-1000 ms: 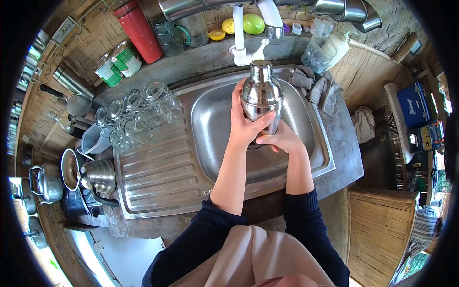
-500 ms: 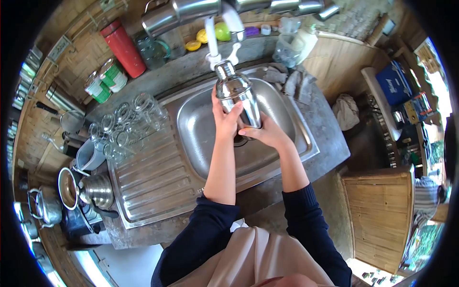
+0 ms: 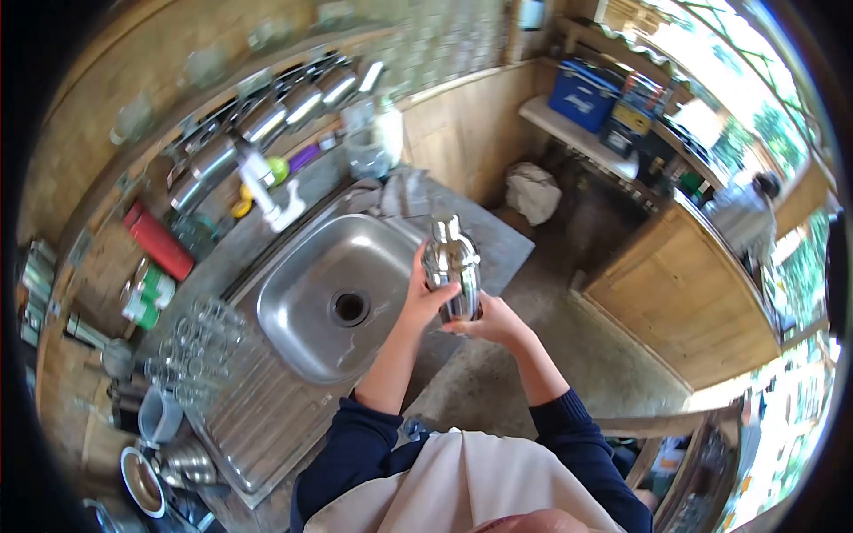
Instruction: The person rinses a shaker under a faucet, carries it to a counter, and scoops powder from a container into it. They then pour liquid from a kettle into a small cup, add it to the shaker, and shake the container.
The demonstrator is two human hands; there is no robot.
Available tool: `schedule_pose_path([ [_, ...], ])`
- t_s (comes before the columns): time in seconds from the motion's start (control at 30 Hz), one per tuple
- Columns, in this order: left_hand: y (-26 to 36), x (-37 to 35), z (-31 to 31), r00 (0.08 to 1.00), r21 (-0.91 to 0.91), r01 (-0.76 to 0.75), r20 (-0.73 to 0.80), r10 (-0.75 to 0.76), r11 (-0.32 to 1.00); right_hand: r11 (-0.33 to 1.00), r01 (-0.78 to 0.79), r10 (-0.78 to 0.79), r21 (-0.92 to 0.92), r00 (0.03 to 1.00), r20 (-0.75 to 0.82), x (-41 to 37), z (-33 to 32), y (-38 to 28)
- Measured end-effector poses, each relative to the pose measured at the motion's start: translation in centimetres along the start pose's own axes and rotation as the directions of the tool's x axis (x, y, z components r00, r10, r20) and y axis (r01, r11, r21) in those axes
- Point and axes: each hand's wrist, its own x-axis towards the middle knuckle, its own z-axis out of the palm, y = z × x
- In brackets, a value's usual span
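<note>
Both my hands hold a shiny steel cocktail shaker (image 3: pixel 454 258), upright with its cap on top. My left hand (image 3: pixel 427 298) wraps its side, thumb across the front. Under its base and lower right side, my right hand (image 3: pixel 490 322) is closed, fingers partly hidden. The shaker is just past the right edge of the steel sink (image 3: pixel 306 258), over the counter's edge. A dark drain (image 3: pixel 350 307) shows in the bare basin. Behind the sink stands the white tap (image 3: pixel 283 209).
Several upturned glasses (image 3: pixel 200 346) stand on the ribbed drainboard (image 3: pixel 267 417). Grey cloths (image 3: pixel 404 193) lie at the sink's back corner. To the right are a wooden counter (image 3: pixel 680 298), a blue cooler (image 3: pixel 582 96) on a shelf and a person (image 3: pixel 746 218) beyond.
My view has turned right. The shaker, still in both hands, has moved from over the basin near the tap to beyond the sink's right edge.
</note>
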Motion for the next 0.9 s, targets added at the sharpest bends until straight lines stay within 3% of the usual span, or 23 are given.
schedule_pose_path([
  [0.07, -1.2, -0.7, 3.4, 0.986, 0.057, -0.059, 0.156, 0.049, 0.997, 0.991, -0.062, 0.061, -0.117, 0.998, -0.012, -4.1, -1.7, -0.1],
  [0.13, -2.4, -1.5, 6.6, 0.947, 0.008, -0.067, 0.317, 0.061, 0.998, 0.997, -0.051, 0.043, -0.063, 0.992, -0.117, -8.0, -2.2, 1.9],
  [0.2, -3.6, -2.8, 9.8, 0.916, -0.016, -0.014, 0.4, 0.02, 1.0, 0.999, -0.014, 0.026, 0.048, 0.963, -0.269, -12.5, -2.4, 2.5],
  [0.37, -4.9, -8.4, 19.5, 0.787, -0.146, 0.259, 0.605, -0.121, 0.955, 0.992, -0.04, 0.094, 0.118, 0.861, -0.501, -25.0, -2.5, 3.4],
  [0.6, -7.3, -21.2, 31.4, 0.505, -0.163, 0.534, 0.849, -0.158, 0.829, 0.943, -0.286, 0.303, 0.167, 0.54, -0.785, -43.9, 1.9, 3.2],
  [0.67, -6.8, -25.3, 34.6, 0.427, -0.163, 0.577, 0.895, -0.126, 0.801, 0.935, -0.318, 0.296, 0.157, 0.456, -0.839, -48.7, 4.1, 3.5],
  [0.7, -6.2, -27.5, 35.9, 0.386, -0.145, 0.624, 0.911, -0.142, 0.767, 0.949, -0.306, 0.205, 0.077, 0.412, -0.888, -50.9, 5.2, 3.2],
  [0.8, -4.8, -33.0, 38.9, 0.281, -0.115, 0.641, 0.955, -0.093, 0.759, 0.944, -0.275, 0.268, 0.182, 0.319, -0.909, -56.9, 8.5, 2.5],
  [0.83, -4.2, -34.8, 39.6, 0.254, -0.089, 0.66, 0.961, -0.109, 0.746, 0.908, -0.352, 0.345, 0.229, 0.315, -0.884, -58.8, 9.2, 0.7],
  [0.9, -3.0, -38.2, 41.1, 0.211, -0.087, 0.698, 0.974, -0.088, 0.711, 0.88, -0.409, 0.356, 0.241, 0.232, -0.905, -61.9, 11.4, 0.3],
])
